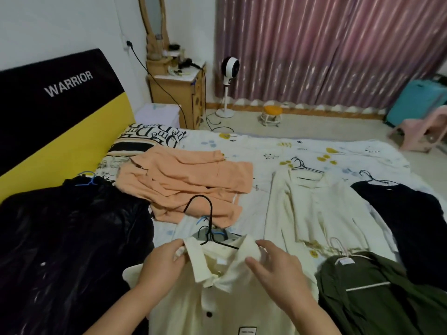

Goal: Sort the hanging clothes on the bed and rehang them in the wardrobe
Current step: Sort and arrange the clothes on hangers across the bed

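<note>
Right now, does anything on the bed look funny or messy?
Yes. The peach garment lies crumpled in folds with no hanger showing, while the cream top, black top and green garment each lie on a hanger. Both hands pinch the cream shirt's collar.
</note>
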The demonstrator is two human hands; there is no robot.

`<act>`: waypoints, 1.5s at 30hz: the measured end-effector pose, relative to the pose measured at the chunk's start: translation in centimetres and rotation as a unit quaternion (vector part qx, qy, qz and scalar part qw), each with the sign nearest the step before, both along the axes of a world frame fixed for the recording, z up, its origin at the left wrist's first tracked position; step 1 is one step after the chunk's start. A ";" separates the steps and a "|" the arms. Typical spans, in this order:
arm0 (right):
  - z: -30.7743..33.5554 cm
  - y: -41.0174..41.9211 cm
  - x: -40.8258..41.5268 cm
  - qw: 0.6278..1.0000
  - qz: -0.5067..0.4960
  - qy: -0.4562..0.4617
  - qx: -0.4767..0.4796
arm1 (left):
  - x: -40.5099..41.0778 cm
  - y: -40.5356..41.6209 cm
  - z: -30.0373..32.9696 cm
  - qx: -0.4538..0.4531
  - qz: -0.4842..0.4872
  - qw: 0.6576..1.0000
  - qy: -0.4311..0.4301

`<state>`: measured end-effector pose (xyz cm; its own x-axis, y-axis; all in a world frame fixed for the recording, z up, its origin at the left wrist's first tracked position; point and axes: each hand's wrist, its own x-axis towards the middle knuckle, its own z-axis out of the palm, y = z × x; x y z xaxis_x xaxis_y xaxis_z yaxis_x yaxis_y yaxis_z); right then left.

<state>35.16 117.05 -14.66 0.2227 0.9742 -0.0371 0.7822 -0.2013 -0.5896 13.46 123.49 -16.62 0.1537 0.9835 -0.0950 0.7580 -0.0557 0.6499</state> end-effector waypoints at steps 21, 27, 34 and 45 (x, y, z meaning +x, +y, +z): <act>10.1 -26.5 -9.8 0.952 -0.211 -0.039 0.220 | -5.6 -21.1 11.6 0.081 -0.086 0.975 -0.189; 10.8 -32.7 -9.0 0.925 -0.248 -0.058 0.284 | -4.4 -26.0 12.7 0.106 -0.154 0.966 -0.181; 11.4 -43.0 -5.7 0.899 -0.324 -0.020 0.294 | -0.3 -33.6 14.6 0.160 -0.256 0.937 -0.174; 13.3 -58.8 2.0 0.890 -0.372 -0.024 0.262 | 8.5 -46.3 14.5 0.161 -0.325 0.913 -0.187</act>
